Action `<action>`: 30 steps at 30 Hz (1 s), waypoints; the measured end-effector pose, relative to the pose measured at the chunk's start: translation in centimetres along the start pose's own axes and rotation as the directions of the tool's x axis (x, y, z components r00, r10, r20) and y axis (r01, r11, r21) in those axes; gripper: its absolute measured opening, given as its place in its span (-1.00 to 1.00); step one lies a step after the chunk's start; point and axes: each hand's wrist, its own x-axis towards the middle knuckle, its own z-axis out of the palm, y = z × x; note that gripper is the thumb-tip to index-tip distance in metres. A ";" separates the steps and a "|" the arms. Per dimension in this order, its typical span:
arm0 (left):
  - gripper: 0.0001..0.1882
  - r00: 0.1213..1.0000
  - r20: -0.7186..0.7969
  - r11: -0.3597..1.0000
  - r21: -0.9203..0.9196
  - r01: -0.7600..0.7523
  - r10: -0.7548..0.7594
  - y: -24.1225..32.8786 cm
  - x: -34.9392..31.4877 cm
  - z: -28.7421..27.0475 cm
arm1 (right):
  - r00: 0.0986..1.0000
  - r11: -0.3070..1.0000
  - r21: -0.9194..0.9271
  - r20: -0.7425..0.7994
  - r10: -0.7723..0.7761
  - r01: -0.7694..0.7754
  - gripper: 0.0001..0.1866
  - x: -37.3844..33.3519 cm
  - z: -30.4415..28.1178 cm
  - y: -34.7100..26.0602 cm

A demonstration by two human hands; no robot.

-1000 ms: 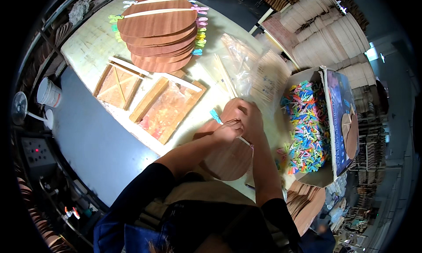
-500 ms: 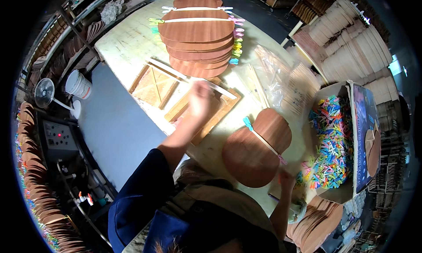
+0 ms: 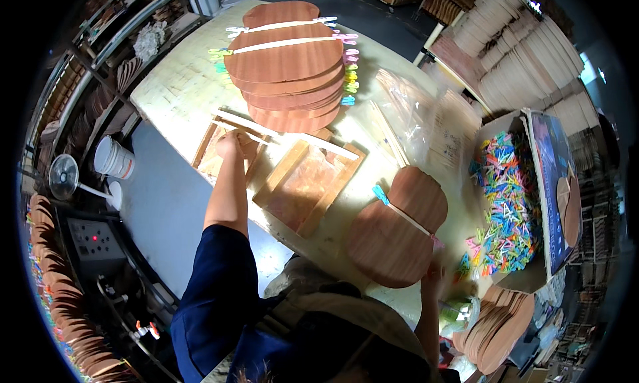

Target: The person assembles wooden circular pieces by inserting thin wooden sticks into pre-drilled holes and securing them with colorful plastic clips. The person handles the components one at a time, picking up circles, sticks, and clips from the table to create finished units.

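Note:
My left hand (image 3: 229,145) is closed over the left compartment of a shallow wooden frame (image 3: 200,146); what its fingers hold is hidden. A pale wood strip (image 3: 243,123) lies along the frame's far side. My right hand (image 3: 432,278) is blurred beside the lower right edge of a brown guitar-shaped wood panel (image 3: 389,240). Across that panel's waist runs a thin strip (image 3: 407,219), with a blue clothespin (image 3: 381,194) at one end and a pink clothespin (image 3: 436,241) at the other. To the left sits a second wooden tray (image 3: 309,183) with a smeared base.
Stacked guitar-shaped panels (image 3: 286,63) with clothespins along their sides stand at the table's far end. A box of colourful clothespins (image 3: 509,203) is on the right. Bagged wood strips (image 3: 442,126) lie behind it. More panels (image 3: 496,330) are stacked lower right, near a green-tinted container (image 3: 458,314).
My left hand has moved left, from the second tray to the left compartment. My right hand stays beside the panel's lower edge. The whole view has shifted slightly.

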 end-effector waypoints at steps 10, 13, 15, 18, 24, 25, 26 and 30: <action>-0.99 0.533 0.587 0.766 -0.263 -0.586 0.609 2.5 -23.4 -3.5 | 0.989 0.999 0.038 -0.143 0.036 -0.031 -0.73 -0.4 2.0 2.8; -0.94 -0.038 0.877 0.335 -0.223 -0.916 0.478 -1.9 -31.6 -4.4 | 0.854 0.686 0.568 0.059 0.517 -0.454 -0.77 -0.4 0.9 0.9; -0.91 -0.290 0.843 0.279 -0.443 -0.852 0.453 -5.0 -35.8 -3.6 | 0.759 0.250 0.857 0.221 0.612 -0.451 -0.80 -0.8 -1.0 -1.0; -0.88 -0.405 0.807 0.348 -0.562 -0.751 0.429 -8.2 -39.7 -2.6 | 0.727 -0.136 0.949 0.305 0.615 -0.283 -0.88 -2.1 -0.3 0.0; -0.87 -0.463 0.786 0.295 -0.594 -0.748 0.410 -10.9 -41.3 -1.1 | 0.712 -0.321 0.921 0.376 0.593 -0.219 -0.93 -2.3 -0.1 -0.5; -0.87 -0.469 0.788 0.298 -0.595 -0.746 0.399 -11.2 -41.2 -1.0 | 0.711 -0.321 0.920 0.381 0.591 -0.225 -0.93 -2.2 0.1 -0.5; -0.87 -0.468 0.788 0.301 -0.595 -0.745 0.400 -11.4 -41.2 -1.0 | 0.711 -0.322 0.918 0.386 0.588 -0.232 -0.93 -2.2 0.3 -0.5; -0.88 -0.448 0.803 0.348 -0.581 -0.736 0.393 -11.7 -41.4 -0.9 | 0.756 -0.306 0.922 0.373 0.537 -0.237 -0.92 -1.9 0.9 -1.4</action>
